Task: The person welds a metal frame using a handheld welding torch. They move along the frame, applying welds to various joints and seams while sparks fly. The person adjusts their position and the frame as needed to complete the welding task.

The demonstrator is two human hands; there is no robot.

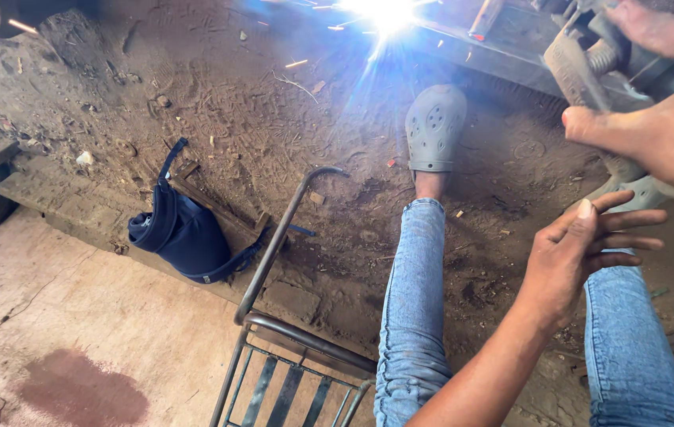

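Steel tool: grey metal tool [590, 59] with a ribbed handle, sitting at upper right, above the right knee and close to the welded bar.
Right hand: right hand [661, 119] gripping that tool, fingers closing round its body, thumb pointing left; motion blur hiding the exact finger placement.
Left hand: left hand [582, 253] hanging open and empty, fingers spread, just below the tool and over the right leg, touching nothing.
Handling, judged: looking rigid and fairly heavy, hard-surfaced, not fragile; ribbed grip appearing the soundest hold, second hand best placed under the body, well back from the hot end.
Hazard: welding arc [384, 12] flaring at the top edge, sparks scattering over the dirt floor [218, 103]; bare hands working near it.
Edges: dark steel bar [503, 59] running along the top right; bent metal rod [289, 229] and frame of a slatted chair [289, 372] crowding the lower middle.
Legs: blue jeans [416, 316] and grey clog [435, 126] stretching toward the arc.
Open room: space lying between the knees and to the left over the concrete slab [76, 316]; blue bag [183, 233] resting at the slab's edge, well apart from the hands.
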